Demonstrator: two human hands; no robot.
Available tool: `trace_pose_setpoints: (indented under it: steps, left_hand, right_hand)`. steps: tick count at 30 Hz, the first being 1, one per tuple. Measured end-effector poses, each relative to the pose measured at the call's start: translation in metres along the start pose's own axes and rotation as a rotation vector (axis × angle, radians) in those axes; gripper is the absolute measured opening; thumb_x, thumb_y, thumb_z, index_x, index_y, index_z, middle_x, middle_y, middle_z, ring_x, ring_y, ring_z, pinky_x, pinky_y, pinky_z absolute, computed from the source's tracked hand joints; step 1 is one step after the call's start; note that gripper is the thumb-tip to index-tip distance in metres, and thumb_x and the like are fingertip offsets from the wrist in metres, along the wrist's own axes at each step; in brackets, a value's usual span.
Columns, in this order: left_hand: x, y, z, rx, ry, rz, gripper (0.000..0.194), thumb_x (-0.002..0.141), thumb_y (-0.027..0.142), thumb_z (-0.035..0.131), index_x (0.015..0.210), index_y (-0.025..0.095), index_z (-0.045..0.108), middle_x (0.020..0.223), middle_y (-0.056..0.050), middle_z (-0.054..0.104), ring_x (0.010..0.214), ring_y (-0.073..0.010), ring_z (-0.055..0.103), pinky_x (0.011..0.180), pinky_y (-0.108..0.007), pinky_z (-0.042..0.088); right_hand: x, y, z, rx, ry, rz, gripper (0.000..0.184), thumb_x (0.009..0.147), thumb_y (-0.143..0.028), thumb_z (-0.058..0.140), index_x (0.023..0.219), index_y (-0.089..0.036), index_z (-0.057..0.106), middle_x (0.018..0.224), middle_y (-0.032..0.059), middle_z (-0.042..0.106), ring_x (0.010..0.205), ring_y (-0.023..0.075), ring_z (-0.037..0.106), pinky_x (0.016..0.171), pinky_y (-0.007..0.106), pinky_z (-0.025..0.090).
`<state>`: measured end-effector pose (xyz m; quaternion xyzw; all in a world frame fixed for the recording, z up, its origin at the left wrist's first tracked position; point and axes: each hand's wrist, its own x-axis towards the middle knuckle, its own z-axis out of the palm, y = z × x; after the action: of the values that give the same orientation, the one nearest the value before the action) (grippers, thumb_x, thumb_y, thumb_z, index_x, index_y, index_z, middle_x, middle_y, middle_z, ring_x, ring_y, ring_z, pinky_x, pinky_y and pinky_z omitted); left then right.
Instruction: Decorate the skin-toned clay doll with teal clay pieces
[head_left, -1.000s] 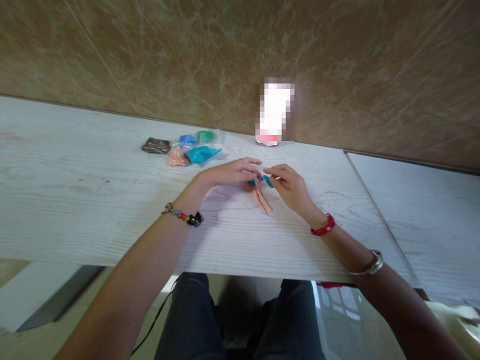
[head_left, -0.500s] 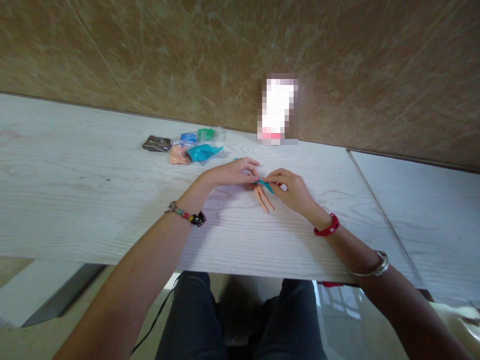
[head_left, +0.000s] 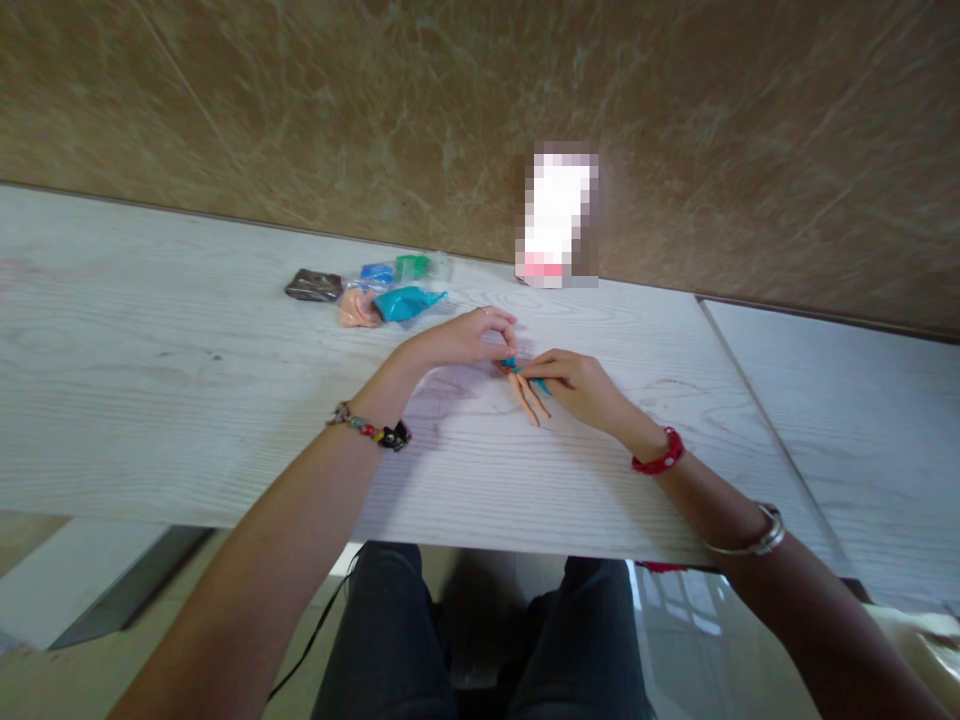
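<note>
A small clay figure (head_left: pixel 529 400) with two thin peach legs lies on the white wood-grain table, its legs pointing toward me. Its upper part is teal and mostly hidden by my fingers. My left hand (head_left: pixel 480 335) is curled over that upper end, thumb and fingertips closed together on it. From the other side, my right hand (head_left: pixel 585 385) pinches a teal clay strip (head_left: pixel 541 385) at the figure's middle. The strip's free end sticks out under the right fingers, beside the legs.
Beyond my left hand lie plastic packets of clay: a brown packet (head_left: pixel 313 286), a peach packet (head_left: pixel 358 308), a teal packet (head_left: pixel 407 303), a blue packet (head_left: pixel 376 273) and a green packet (head_left: pixel 412 266). A blurred-out upright object (head_left: pixel 556 215) leans against the brown marbled wall (head_left: pixel 300 120).
My right hand has shifted slightly down, its fingers now flatter over the teal strip. My left fingertips have lifted a little and show more teal on the figure's upper part.
</note>
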<state>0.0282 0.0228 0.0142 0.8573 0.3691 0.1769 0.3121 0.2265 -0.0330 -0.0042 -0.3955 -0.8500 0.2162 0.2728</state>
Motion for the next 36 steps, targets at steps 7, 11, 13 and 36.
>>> trace_pose_setpoints:
  steps: [7,11,13,36]
  left_hand:
    - [0.0014,-0.0029,0.0023,0.030,-0.025,0.004,0.016,0.075,0.027,0.056,0.081,0.016,0.065,0.112,-0.007,0.060,0.118,-0.0212,0.047,0.096,-0.030,0.037]
    - [0.0024,-0.0053,0.0031,0.031,-0.038,0.016,0.016,0.075,0.027,0.056,0.081,0.015,0.065,0.112,-0.008,0.060,0.120,-0.0223,0.046,0.096,-0.031,0.036]
    - [0.0022,-0.0051,0.0032,0.033,-0.035,0.022,0.015,0.075,0.026,0.056,0.081,0.015,0.064,0.110,-0.008,0.061,0.119,-0.0227,0.046,0.096,-0.032,0.036]
    - [0.0044,-0.0042,0.0080,0.015,-0.008,0.004,0.006,0.071,0.020,0.062,0.075,0.015,0.063,0.102,-0.005,0.058,0.102,-0.0199,0.053,0.087,-0.030,0.039]
  right_hand:
    - [0.0005,0.0031,0.0012,0.042,0.021,0.032,0.041,0.075,0.000,0.043,0.094,-0.022,0.073,0.095,0.0054,0.068,0.083,0.0141,0.062,0.073,0.027,0.048]
    - [-0.0002,0.0033,0.0018,0.061,0.019,0.030,0.039,0.077,-0.002,0.044,0.094,-0.022,0.073,0.095,0.0050,0.068,0.080,0.0135,0.061,0.071,0.026,0.048]
    - [-0.0008,0.0030,0.0021,0.070,0.026,0.022,0.038,0.077,-0.002,0.044,0.095,-0.022,0.072,0.095,0.0052,0.067,0.080,0.0134,0.061,0.070,0.026,0.048]
    - [0.0032,0.0023,0.0043,0.015,0.005,0.035,0.038,0.074,0.001,0.045,0.090,-0.019,0.073,0.095,0.0055,0.069,0.080,0.0122,0.061,0.068,0.024,0.047]
